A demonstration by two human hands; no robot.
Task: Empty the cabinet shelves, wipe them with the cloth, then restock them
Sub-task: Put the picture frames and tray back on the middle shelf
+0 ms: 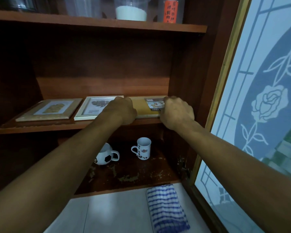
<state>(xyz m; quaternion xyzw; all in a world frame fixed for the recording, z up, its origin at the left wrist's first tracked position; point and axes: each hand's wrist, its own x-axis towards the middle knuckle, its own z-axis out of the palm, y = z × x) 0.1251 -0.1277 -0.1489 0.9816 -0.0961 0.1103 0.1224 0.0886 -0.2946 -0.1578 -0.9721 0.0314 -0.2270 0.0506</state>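
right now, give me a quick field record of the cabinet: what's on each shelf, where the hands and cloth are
top shelf: clear containers, one with white contents, and a bottle with an orange label
middle shelf: two picture frames lying flat, a wood-toned one and a white one, then a flat tan tray
left hand: on the tray's left end
right hand: on the tray's right end
bottom shelf: football mug, white printed mug
cloth: blue-and-white checked, folded on the white surface below, untouched
door: open, frosted rose pattern
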